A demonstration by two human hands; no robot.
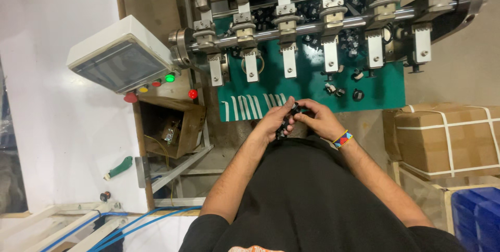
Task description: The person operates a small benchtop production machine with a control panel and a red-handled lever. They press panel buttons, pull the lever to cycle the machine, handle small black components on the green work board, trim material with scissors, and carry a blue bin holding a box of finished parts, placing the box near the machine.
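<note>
Down at the edge of the green work surface (312, 93), both hands met over a small black part (289, 116), which sat between them just in front of the person's dark shirt. The left hand (273, 123) was curled around its lower end, fingers closed on it, while the right hand (319, 117) pinched the upper end with fingertips bent in; a beaded wristband (342, 139) circled that wrist. Most of the part was covered by fingers, so its shape and any detail were hard to make out. Beyond the hands, a row of metal clamp stations (289, 28) ran along a steel shaft (312, 25), their tops cut off by the upper edge of the view. Several small dark pieces (344, 88) lay scattered on the green surface, too small to identify. White strips (250, 107) lay near its front edge. To one side stood a tilted control box (122, 56) with coloured buttons, an open cardboard box (172, 127) with dim contents, and strapped cartons (448, 137), partly out of view
</note>
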